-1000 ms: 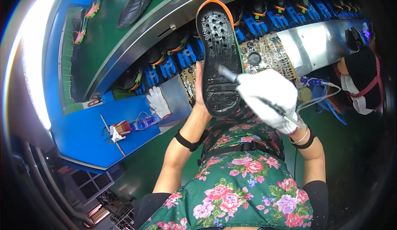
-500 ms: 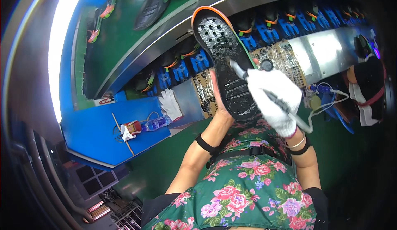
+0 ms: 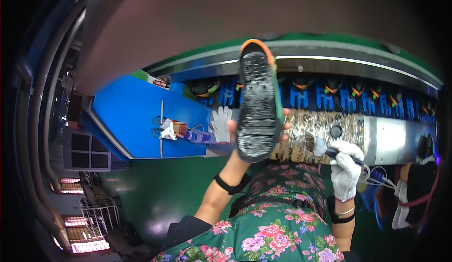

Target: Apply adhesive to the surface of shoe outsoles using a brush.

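I see the glossy black sole (image 3: 257, 116) held up by the cardboard strip's (image 3: 299, 125) left end, my left hand (image 3: 232, 127) curled round both its sides. My gloved right hand (image 3: 345, 172) pinches the brush (image 3: 320, 146) over the strip's right half, clear of the sole. I judge the step to be coating; the next move calls for checking coverage, fingers off the gloss.

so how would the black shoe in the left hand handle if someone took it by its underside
The shoe would probably feel stiff: it shows no sag beyond the grip of the left hand. Its underside might be slippery or tacky, since it shines as if wet.
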Demonstrator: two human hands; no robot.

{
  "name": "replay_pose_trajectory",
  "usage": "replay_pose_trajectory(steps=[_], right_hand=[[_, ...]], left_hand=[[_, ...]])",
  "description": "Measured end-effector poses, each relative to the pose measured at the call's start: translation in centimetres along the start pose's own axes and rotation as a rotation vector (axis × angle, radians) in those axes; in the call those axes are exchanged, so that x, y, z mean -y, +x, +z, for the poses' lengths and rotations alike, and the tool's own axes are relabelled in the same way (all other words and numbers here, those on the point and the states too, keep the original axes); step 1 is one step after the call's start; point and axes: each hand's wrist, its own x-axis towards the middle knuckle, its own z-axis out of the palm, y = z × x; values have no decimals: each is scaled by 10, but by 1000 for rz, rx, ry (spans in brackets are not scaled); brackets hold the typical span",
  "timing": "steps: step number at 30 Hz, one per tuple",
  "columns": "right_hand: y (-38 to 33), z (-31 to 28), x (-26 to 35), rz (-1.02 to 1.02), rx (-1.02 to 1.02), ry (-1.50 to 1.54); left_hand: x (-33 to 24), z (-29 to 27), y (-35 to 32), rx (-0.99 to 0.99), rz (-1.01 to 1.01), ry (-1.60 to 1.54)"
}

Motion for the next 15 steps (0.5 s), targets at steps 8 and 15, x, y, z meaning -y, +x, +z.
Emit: replay_pose_trajectory(steps=[8, 15], right_hand=[[4, 15, -50, 223, 14, -44], [-14, -18, -93, 221, -65, -121]], left_hand=[[-368, -107, 6, -79, 553, -108], [-276, -85, 86, -562, 941, 475]])
